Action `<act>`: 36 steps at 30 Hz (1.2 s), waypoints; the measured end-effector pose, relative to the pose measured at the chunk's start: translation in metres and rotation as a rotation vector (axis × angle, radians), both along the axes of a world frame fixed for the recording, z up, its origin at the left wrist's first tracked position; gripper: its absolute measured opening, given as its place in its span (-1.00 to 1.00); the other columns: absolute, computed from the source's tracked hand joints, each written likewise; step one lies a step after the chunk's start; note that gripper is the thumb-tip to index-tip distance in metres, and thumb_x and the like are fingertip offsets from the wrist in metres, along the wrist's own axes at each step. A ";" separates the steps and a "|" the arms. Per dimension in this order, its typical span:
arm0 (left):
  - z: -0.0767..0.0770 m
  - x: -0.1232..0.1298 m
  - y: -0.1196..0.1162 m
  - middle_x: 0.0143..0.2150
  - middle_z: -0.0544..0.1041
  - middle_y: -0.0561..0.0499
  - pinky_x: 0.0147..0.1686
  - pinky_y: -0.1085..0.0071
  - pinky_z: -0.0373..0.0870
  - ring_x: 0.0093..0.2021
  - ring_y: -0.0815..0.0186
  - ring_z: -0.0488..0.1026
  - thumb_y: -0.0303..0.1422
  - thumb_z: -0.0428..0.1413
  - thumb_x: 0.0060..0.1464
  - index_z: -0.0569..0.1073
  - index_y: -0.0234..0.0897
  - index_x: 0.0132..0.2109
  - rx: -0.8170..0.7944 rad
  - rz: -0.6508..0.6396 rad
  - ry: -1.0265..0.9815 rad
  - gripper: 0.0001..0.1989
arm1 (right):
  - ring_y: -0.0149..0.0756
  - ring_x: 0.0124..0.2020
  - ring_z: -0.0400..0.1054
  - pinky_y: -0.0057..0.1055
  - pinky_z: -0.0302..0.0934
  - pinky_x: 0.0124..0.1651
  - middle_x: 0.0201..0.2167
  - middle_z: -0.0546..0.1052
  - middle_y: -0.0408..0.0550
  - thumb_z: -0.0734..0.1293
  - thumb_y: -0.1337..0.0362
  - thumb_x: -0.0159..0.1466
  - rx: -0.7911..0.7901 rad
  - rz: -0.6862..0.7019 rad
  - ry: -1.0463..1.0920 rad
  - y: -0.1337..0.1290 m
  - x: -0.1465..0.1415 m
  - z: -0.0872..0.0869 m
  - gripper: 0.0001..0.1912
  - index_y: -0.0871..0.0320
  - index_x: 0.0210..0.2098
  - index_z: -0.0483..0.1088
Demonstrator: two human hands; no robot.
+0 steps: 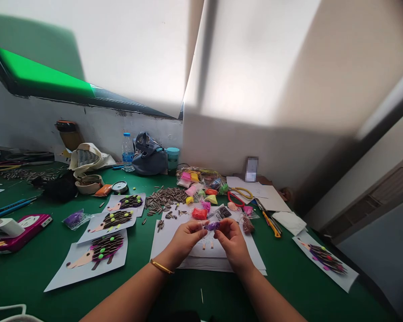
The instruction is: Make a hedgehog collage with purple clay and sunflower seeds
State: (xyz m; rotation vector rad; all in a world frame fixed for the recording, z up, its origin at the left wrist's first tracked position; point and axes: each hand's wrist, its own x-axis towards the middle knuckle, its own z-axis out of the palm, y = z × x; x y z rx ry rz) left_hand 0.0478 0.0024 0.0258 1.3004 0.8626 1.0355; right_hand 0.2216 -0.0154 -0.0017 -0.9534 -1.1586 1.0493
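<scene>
Between my two hands is a small clear packet of purple modelling clay (212,226). The fingertips of my left hand (188,237) pinch its left side. On its right side, the thumb and fingers of my right hand (232,241) are closed. Both hands are over a stack of white paper (184,263), where small drawn feet show below the packet. Close beyond my fingers lie a red clay packet (199,213), a black clay packet (222,213) and a brown clay packet (247,225). A heap of striped sunflower seeds (166,199) lies behind the paper's left part.
Hedgehog pictures (102,252) with seed spines lie at left, and another hedgehog picture (324,259) lies at right. Scissors (237,197), a yellow utility knife (272,223), a purple clay bag (75,218), a pink power bank (23,232), a water bottle (127,152) and a phone (251,169) are around.
</scene>
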 end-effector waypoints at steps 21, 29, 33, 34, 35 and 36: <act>-0.006 0.002 0.002 -0.37 0.58 -0.06 -0.28 0.37 0.30 -0.33 0.25 0.42 0.00 0.26 -0.07 0.64 -0.33 -0.24 -0.054 -0.050 0.069 -0.54 | -0.27 -0.38 0.36 -0.33 0.32 -0.33 -0.38 0.48 -0.10 0.44 0.05 0.14 -0.016 0.034 -0.074 -0.004 -0.005 0.003 -0.60 0.07 -0.07 0.47; -0.009 0.005 0.003 -0.20 0.63 -0.09 -0.09 0.28 0.37 -0.13 0.10 0.49 -0.12 0.30 -0.08 0.65 -0.27 -0.19 0.057 0.080 0.039 -0.64 | -0.37 -0.43 0.26 -0.44 0.24 -0.40 -0.40 0.37 -0.16 0.41 0.13 0.20 0.066 -0.028 -0.173 -0.003 -0.004 -0.003 -0.79 0.08 -0.30 0.36; -0.007 0.005 0.001 -0.16 0.61 -0.08 -0.01 0.27 0.36 -0.08 0.10 0.48 -0.20 0.24 0.04 0.64 -0.20 -0.14 0.224 0.105 0.110 -0.73 | -0.34 -0.41 0.28 -0.42 0.25 -0.39 -0.39 0.39 -0.13 0.41 0.09 0.20 0.023 0.014 -0.130 -0.001 -0.003 -0.005 -0.76 0.09 -0.27 0.36; -0.007 0.005 0.001 -0.16 0.60 -0.08 -0.01 0.27 0.36 -0.08 0.11 0.48 -0.21 0.22 0.06 0.63 -0.19 -0.11 0.250 0.097 0.127 -0.73 | -0.33 -0.41 0.29 -0.41 0.26 -0.38 -0.39 0.41 -0.12 0.41 0.08 0.20 0.017 0.031 -0.118 -0.001 -0.004 -0.005 -0.75 0.09 -0.27 0.36; -0.006 0.004 0.000 -0.16 0.60 -0.07 -0.02 0.29 0.36 -0.08 0.12 0.47 -0.22 0.21 0.07 0.63 -0.18 -0.10 0.270 0.083 0.147 -0.74 | -0.32 -0.40 0.30 -0.40 0.26 -0.38 -0.38 0.42 -0.12 0.41 0.09 0.19 0.013 0.045 -0.111 -0.001 -0.004 -0.005 -0.75 0.09 -0.27 0.37; -0.006 0.004 0.000 -0.17 0.59 -0.07 -0.04 0.30 0.37 -0.10 0.13 0.47 -0.23 0.21 0.08 0.63 -0.18 -0.11 0.283 0.069 0.169 -0.75 | -0.32 -0.40 0.31 -0.40 0.26 -0.37 -0.37 0.43 -0.11 0.42 0.09 0.19 0.014 0.053 -0.110 -0.001 -0.004 -0.006 -0.75 0.09 -0.27 0.37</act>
